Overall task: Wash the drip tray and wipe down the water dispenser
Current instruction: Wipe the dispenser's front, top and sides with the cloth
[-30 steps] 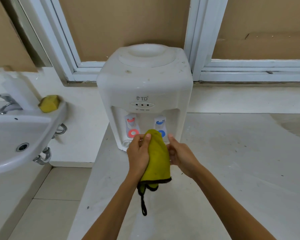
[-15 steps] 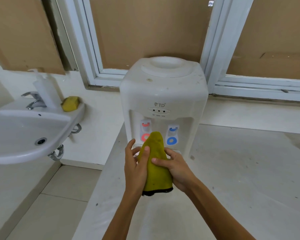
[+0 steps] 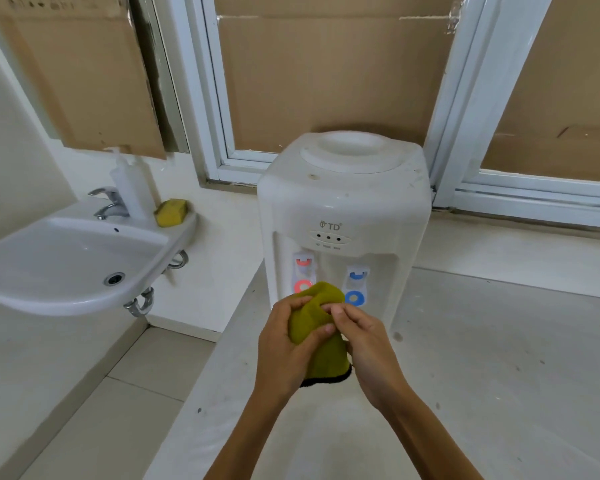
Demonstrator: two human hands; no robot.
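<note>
A white water dispenser [image 3: 343, 206] stands on the pale counter, with a red tap on the left and a blue tap on the right of its recess. Just in front of the taps I hold a bunched yellow-green cloth [image 3: 314, 320] with a dark edge. My left hand [image 3: 284, 348] grips its left side, thumb across the front. My right hand [image 3: 364, 341] pinches its upper right part. The cloth and my hands hide the foot of the recess, so no drip tray shows.
A white wall sink [image 3: 70, 261] with a chrome tap [image 3: 110, 202], a white bottle [image 3: 132, 188] and a yellow sponge [image 3: 172, 212] hangs at the left. The counter [image 3: 499, 358] runs wide to the right. Cardboard-covered windows stand behind. Tiled floor lies below left.
The cloth has been gathered from a long hanging strip into a tight bunch between both hands. The view has tilted up, showing more window, and shifted so the dispenser sits further right.
</note>
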